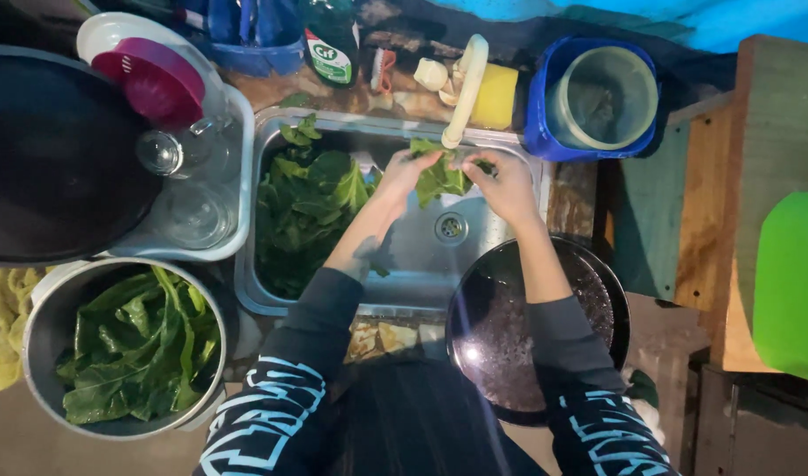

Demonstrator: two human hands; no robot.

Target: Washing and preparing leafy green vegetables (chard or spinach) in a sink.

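dark sleeves with pale blue lettering fill the bottom of the view, and both forearms reach forward over the steel sink (422,264). left hand (407,174) and right hand (507,185) meet under the pale tap spout (464,88), each with its fingers closed on the same green leaf (441,179), which is stretched between them above the drain (451,227). whether water is running i cannot tell.

left of the left hand, inside the sink, lies a heap of leaves (303,211), touching the basin's left wall. nearer the body and further left of that hand stands a round metal pot (43,308) holding more leaves (135,344). under the right forearm sits a dark pan (501,335), with no greens in it.

beyond the hands, behind the tap, are a yellow sponge (495,95) and a blue tub with a clear jar (602,97); far left, a drying rack (237,159) with glasses and a red strainer (153,79).

as a judgement: the work looks partway through, one leaf in hand, a good pile in the sink yet to be handled, the pot already well filled.
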